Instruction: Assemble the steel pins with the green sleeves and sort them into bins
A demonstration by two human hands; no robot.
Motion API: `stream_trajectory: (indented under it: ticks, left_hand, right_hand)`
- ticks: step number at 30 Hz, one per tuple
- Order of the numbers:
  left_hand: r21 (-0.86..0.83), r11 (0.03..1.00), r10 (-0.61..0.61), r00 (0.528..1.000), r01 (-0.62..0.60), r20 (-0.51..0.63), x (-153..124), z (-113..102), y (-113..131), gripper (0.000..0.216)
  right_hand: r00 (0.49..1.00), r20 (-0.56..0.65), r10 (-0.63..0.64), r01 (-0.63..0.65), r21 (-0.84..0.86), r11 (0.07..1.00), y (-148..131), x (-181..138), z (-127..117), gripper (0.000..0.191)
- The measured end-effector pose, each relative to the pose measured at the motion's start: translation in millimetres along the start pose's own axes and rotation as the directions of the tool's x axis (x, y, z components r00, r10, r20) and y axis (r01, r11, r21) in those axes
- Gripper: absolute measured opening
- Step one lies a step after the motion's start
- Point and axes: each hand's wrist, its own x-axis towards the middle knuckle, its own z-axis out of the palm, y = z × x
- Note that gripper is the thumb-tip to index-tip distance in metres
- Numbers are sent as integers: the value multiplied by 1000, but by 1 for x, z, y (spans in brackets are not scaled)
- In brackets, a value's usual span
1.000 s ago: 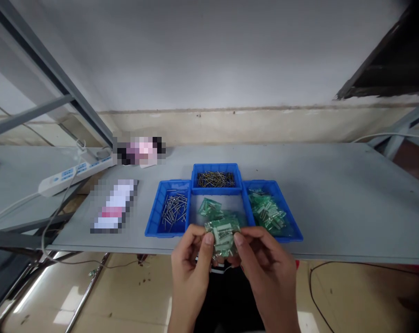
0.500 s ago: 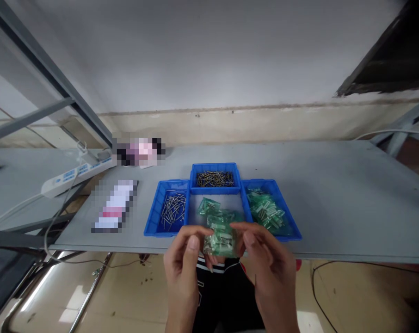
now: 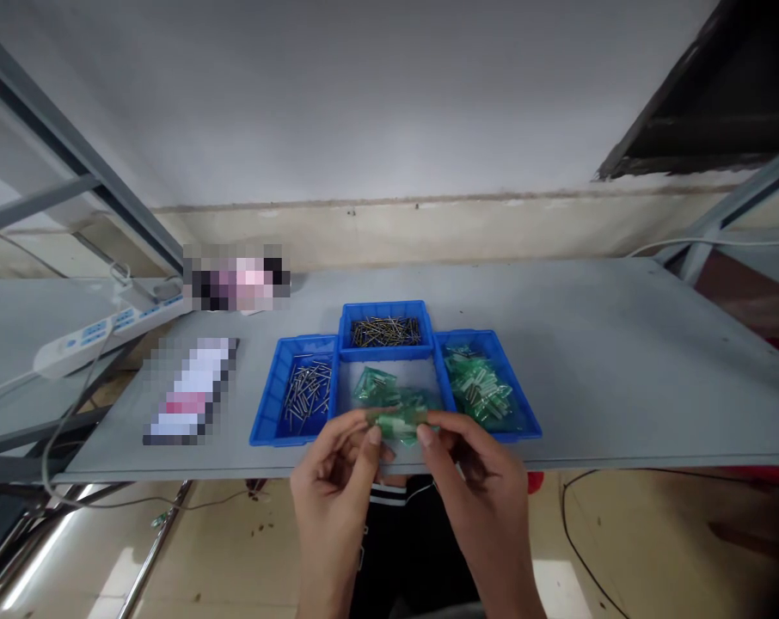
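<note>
A small green plastic bag (image 3: 399, 425) is stretched between my two hands at the table's front edge. My left hand (image 3: 341, 460) pinches its left end between thumb and index finger. The right end is pinched the same way by my right hand (image 3: 463, 460). What the bag contains is hard to make out now. Just behind it, more green bags (image 3: 377, 385) lie on the table between the blue trays. To the right, a blue tray (image 3: 524, 421) holds a heap of green bags (image 3: 483, 387). Silvery metal pins or nails (image 3: 309, 387) fill part of the left blue tray (image 3: 264, 421).
Behind the bags stands a third blue tray (image 3: 383, 351) with darker, brassy nails or screws (image 3: 386, 331). A blurred-out phone-like object (image 3: 193, 387) lies at left, near a white power strip (image 3: 99, 331). A cable (image 3: 47, 447) hangs over the table's left front.
My fingers have closed onto the bag's two ends, and the bag now looks flattened or folded into a narrower strip. The whole view has shifted slightly.
</note>
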Motion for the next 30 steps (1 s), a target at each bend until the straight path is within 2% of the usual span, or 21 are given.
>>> stream_trajectory:
  ticks: [2, 5, 7, 10, 12, 13, 15, 17, 20, 21, 23, 26, 28, 30]
  left_hand:
    - [11, 999, 50, 998, -50, 32, 0, -2, 0, 5]
    - [31, 991, 128, 990, -130, 65, 1, -4, 2, 11]
    - [37, 989, 140, 987, -143, 81, 1, -4, 2, 13]
    - [13, 998, 60, 997, -61, 40, -1, -2, 0, 11]
    - [-69, 997, -45, 998, 47, 35, -3, 0, -2, 28]
    - [-107, 989, -97, 993, 104, 65, -4, 1, -3, 34]
    - [-117, 976, -162, 974, 181, 158, -5, 4, -2, 30]
    - [-40, 983, -169, 968, 179, 186, -6, 5, 0, 31]
    - [42, 992, -125, 983, 121, 137, -5, 7, 3, 36]
    - [43, 992, -122, 984, 117, 129, -4, 8, 3, 35]
    - [15, 991, -134, 982, 134, 132, -3, 8, 4, 36]
    - [-27, 988, -147, 979, 152, 141, -2, 9, 3, 39]
    - [-32, 988, -144, 979, 151, 146, -2, 9, 2, 39]
    - [-25, 989, -143, 978, 148, 149, -2, 9, 1, 39]
  right_hand:
    - [999, 24, 29, -31, 63, 998, -4, -1, 0, 20]
    - [998, 45, 34, -41, 147, 988, -8, -3, 0, 24]
    - [998, 54, 18, -26, 136, 990, -7, -4, -1, 18]
    - [999, 40, -35, 32, 86, 996, -2, -4, -2, 10]
    - [997, 23, -78, 76, 67, 995, 2, -2, -3, 12]
    - [995, 25, -101, 99, 58, 993, 3, -1, -4, 12]
    - [988, 54, -146, 145, 23, 989, 3, 1, -5, 14]
    - [977, 109, -184, 188, -31, 982, 0, 2, -6, 16]
    - [963, 158, -218, 237, -112, 965, -10, 1, -8, 18]
    - [965, 132, -228, 246, -141, 959, -13, 1, -10, 17]
    - [969, -9, -246, 238, -221, 946, -18, 0, -17, 16]
    - [942, -247, -229, 133, -351, 927, -17, 3, -34, 22]
    - [949, -271, -159, 41, -397, 917, -13, 8, -48, 29]
    - [970, -231, -81, -24, -419, 908, -7, 12, -59, 31]
